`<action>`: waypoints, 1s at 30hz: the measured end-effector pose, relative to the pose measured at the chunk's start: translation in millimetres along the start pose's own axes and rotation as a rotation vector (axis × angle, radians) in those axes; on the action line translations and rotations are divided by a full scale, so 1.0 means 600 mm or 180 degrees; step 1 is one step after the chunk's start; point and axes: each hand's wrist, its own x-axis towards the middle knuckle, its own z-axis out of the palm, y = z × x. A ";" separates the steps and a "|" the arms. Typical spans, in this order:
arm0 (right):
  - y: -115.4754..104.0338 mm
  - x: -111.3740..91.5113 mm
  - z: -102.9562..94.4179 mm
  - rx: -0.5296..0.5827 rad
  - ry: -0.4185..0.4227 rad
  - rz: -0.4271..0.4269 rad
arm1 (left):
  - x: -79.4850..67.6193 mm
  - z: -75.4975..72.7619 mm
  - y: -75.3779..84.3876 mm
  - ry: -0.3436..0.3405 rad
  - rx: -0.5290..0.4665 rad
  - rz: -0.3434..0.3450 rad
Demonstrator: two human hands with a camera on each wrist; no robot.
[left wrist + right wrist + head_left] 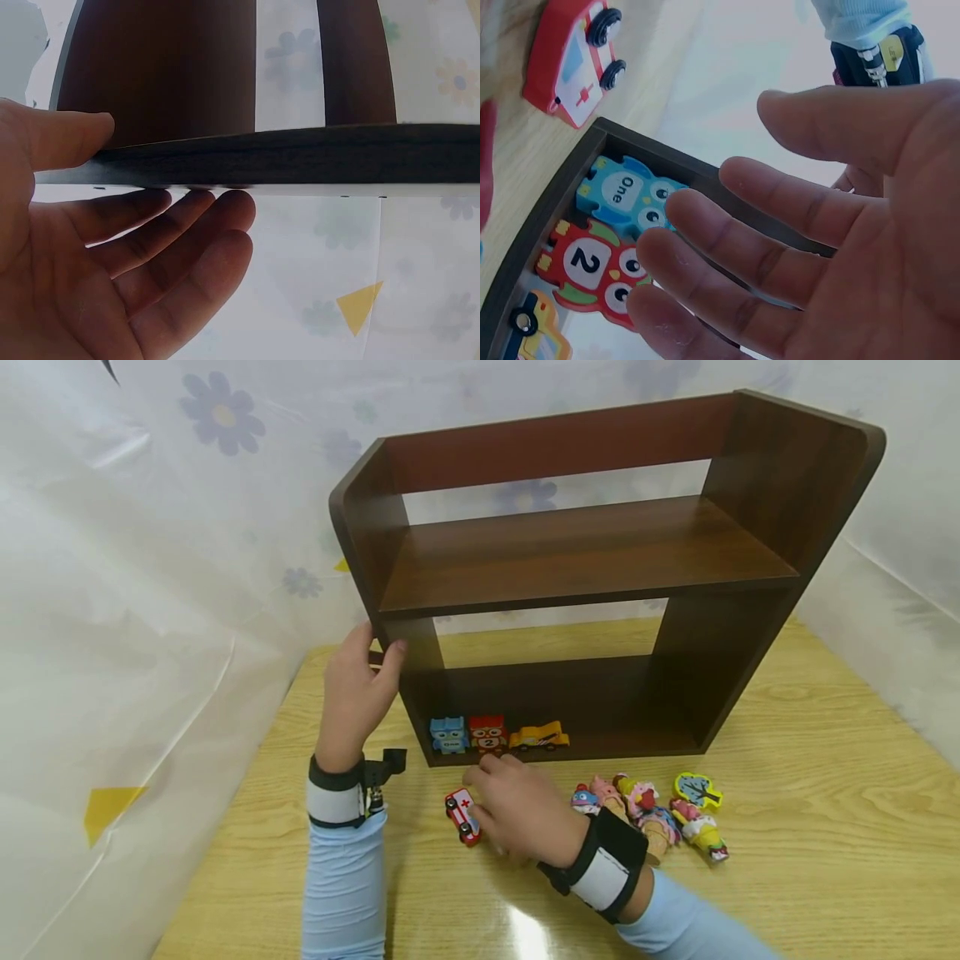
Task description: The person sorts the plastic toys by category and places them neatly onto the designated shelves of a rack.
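Observation:
My left hand (pixel 358 693) grips the left side panel of a dark brown wooden shelf (pixel 585 556). In the left wrist view, the thumb lies on one side of the panel (pixel 337 159) and the fingers on the other. My right hand (pixel 528 806) is over the table in front of the shelf, its fingers relaxed and holding nothing in the right wrist view. Close to its fingertips lies a red and white toy ambulance (pixel 462 817), tipped on its side. On the bottom board stand a blue owl block (pixel 449 736), a red owl block (pixel 488 734) and a yellow toy truck (pixel 539 737).
Right of my right wrist lies a pile of toy ice creams (pixel 645 806) on the wooden table (pixel 810 827). A yellow-edged tree piece (pixel 697 789) and another toy ice cream (pixel 701 831) lie beside it. A flowered sheet (pixel 225 527) hangs behind.

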 end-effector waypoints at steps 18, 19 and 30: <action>-0.013 0.018 0.039 -0.0274 -0.0652 0.0273 | -0.002 -0.003 -0.004 -0.0043 0.0001 -0.0051; -0.016 0.019 0.040 -0.0306 -0.0673 0.0307 | -0.002 -0.003 -0.004 -0.0045 -0.0003 -0.0057; -0.039 0.023 0.059 -0.0746 -0.0643 0.0539 | -0.002 -0.003 -0.005 -0.0035 0.0001 -0.0041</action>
